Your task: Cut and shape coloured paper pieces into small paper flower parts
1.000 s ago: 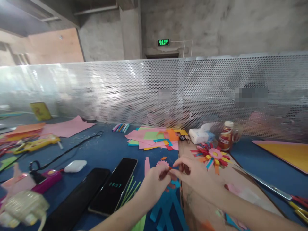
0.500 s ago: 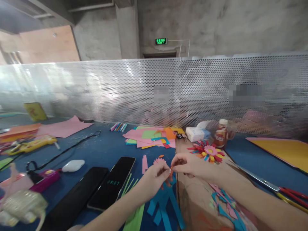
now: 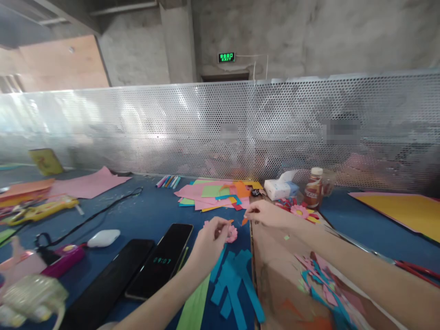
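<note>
My right hand [image 3: 263, 213] is closed in a pinch on a small orange paper piece [image 3: 244, 221], held just above the table. Beside it on the left, my left hand [image 3: 210, 240] has curled fingers over a pink scalloped paper flower [image 3: 233, 234]. Another small orange paper scrap [image 3: 230, 222] shows at the left fingertips; whether they grip it or the flower I cannot tell. Blue paper strips [image 3: 231, 284] lie spread below the hands, next to green strips [image 3: 195, 300] partly under my left forearm.
Two black phones [image 3: 165, 261] lie at the left, near a white case [image 3: 104, 238]. Coloured paper sheets [image 3: 192, 192] and a tissue box [image 3: 280, 189] stand toward the back. A bottle [image 3: 313, 188], a finished flower [image 3: 299, 211] and scissors [image 3: 388, 259] are at the right, with paper scraps [image 3: 323, 284] on cardboard.
My hands have drawn apart from where they met. The left moved left and up to the pink flower, while the right rose slightly with the orange piece. The blue strips are now uncovered.
</note>
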Tool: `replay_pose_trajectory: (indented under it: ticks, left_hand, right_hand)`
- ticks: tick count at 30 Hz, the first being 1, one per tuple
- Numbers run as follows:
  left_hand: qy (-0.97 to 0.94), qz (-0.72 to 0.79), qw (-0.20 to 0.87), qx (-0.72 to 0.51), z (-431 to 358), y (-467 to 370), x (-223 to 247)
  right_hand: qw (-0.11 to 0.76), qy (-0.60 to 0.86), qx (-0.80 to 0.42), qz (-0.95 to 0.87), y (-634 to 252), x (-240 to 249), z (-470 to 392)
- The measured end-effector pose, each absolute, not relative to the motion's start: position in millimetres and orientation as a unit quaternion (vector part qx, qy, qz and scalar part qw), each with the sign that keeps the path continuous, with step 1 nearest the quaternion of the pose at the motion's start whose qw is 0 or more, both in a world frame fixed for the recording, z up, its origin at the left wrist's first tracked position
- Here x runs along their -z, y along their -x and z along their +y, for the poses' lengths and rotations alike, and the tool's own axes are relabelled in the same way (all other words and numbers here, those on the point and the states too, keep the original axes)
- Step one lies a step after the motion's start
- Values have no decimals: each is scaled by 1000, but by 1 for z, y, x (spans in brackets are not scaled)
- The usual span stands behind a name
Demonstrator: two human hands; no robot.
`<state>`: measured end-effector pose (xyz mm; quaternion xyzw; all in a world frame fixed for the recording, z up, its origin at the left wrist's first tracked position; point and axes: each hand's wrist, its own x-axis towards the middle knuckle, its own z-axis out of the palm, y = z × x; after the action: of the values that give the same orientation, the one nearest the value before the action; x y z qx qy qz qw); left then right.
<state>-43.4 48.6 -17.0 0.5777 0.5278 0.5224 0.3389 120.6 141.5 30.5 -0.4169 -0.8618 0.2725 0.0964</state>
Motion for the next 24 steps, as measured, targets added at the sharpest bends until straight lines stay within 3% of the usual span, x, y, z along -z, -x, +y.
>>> replay_pose_trajectory:
  ticks: [15,24]
  left_hand:
    - [-509,522,354,-586,57,49,16]
    - [-558,569,267,-541,60,54,18]
  right_hand:
    - [76,410,-250,-874,-102,5,173]
    - [119,391,-262,-874,-99,25,182]
